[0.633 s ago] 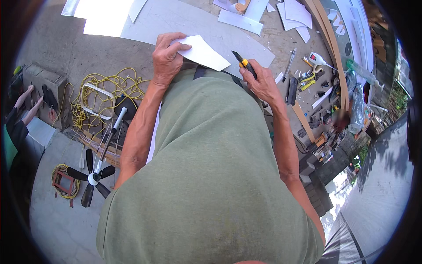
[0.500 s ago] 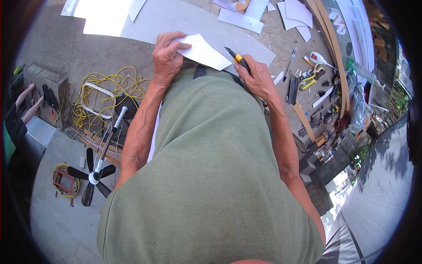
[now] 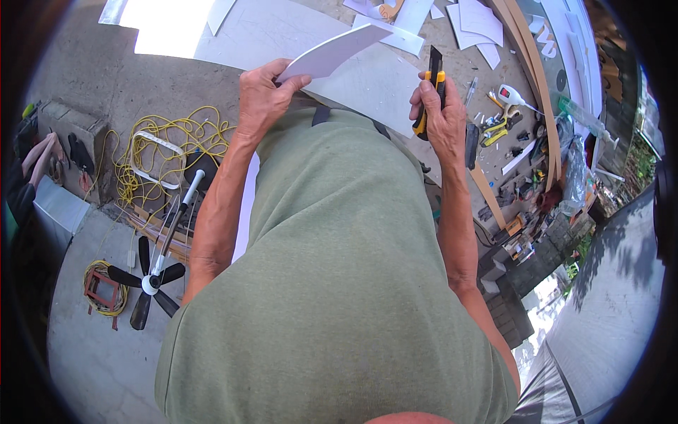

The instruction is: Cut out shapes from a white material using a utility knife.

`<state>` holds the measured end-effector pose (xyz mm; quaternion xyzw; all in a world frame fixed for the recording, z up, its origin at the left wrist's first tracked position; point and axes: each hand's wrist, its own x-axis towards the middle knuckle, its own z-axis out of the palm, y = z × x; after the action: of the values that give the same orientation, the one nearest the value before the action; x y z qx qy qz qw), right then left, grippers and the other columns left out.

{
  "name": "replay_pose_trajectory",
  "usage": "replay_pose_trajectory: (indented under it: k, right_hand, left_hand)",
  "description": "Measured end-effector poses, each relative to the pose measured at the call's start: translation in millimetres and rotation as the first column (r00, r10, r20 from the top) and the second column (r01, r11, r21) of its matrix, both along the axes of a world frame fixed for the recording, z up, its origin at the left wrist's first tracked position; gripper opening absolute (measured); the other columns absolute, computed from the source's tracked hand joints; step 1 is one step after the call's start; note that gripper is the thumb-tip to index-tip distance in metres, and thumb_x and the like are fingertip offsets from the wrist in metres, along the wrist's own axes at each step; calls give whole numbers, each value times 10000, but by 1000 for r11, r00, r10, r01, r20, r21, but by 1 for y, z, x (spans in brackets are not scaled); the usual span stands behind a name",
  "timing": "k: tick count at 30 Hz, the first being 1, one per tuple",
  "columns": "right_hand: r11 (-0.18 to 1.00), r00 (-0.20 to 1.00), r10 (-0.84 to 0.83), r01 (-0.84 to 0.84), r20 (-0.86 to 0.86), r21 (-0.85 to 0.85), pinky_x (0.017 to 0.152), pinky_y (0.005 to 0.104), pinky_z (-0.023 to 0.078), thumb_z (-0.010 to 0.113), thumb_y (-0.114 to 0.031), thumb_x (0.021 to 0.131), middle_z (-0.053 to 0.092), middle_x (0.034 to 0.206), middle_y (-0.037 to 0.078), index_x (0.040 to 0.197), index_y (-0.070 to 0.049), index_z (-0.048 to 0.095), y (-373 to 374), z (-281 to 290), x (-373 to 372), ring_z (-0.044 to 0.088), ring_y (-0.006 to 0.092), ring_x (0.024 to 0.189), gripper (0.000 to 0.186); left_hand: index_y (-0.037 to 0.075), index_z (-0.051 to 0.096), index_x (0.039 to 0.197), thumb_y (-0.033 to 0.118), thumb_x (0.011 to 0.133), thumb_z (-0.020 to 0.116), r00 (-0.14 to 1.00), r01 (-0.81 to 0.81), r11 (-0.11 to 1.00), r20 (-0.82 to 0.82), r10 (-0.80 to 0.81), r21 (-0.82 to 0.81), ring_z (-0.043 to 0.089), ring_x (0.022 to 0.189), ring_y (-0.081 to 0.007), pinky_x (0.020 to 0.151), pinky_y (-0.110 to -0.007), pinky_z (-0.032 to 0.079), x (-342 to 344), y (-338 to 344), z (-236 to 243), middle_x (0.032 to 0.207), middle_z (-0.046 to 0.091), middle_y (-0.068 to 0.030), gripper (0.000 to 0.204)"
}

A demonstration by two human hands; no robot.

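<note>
My left hand (image 3: 267, 99) pinches one end of a white foam board piece (image 3: 335, 54) between thumb and fingers. The piece is tilted up, with its pointed end toward the upper right. In my right hand (image 3: 443, 113) is a yellow and black utility knife (image 3: 433, 85), its dark blade end pointing away from me. The knife is apart from the board piece. Beneath both hands lies a large pale grey sheet (image 3: 374, 83) on the ground.
Right of me lie pliers (image 3: 496, 133), a white glue gun (image 3: 514, 95), a pen (image 3: 471, 90) and small scraps. White offcuts (image 3: 480, 22) lie at the far right. A tangled yellow cord (image 3: 145, 159) and a black-bladed fan (image 3: 150, 285) are on my left.
The board piece has been lifted and tilted up from the sheet. My right hand has moved right and away from it, turning the knife upright.
</note>
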<state>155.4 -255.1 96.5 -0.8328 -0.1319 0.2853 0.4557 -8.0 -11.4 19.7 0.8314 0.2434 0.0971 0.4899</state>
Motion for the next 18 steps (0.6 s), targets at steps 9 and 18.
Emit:
replay_pose_trajectory:
  k: [9, 18]
  right_hand:
    - [820, 879, 439, -476, -186, -318, 605, 451, 491, 534, -361, 1058, 665, 740, 192, 1118, -2, 535, 34, 0, -15, 661, 354, 632, 364]
    - [683, 795, 577, -595, -186, -424, 698, 574, 481, 527, -301, 1036, 649, 747, 310, 1040, 32, 514, 82, -18, -20, 643, 506, 736, 333]
  left_hand:
    - [-71, 701, 1009, 134, 869, 820, 887, -453, 606, -260, 382, -654, 678, 683, -108, 624, -239, 538, -13, -17, -9, 822, 748, -102, 275]
    - [1, 721, 1047, 601, 775, 818, 607, 65, 985, -789, 90, 162, 714, 752, -309, 662, -396, 547, -1, -14, 37, 893, 751, -157, 665]
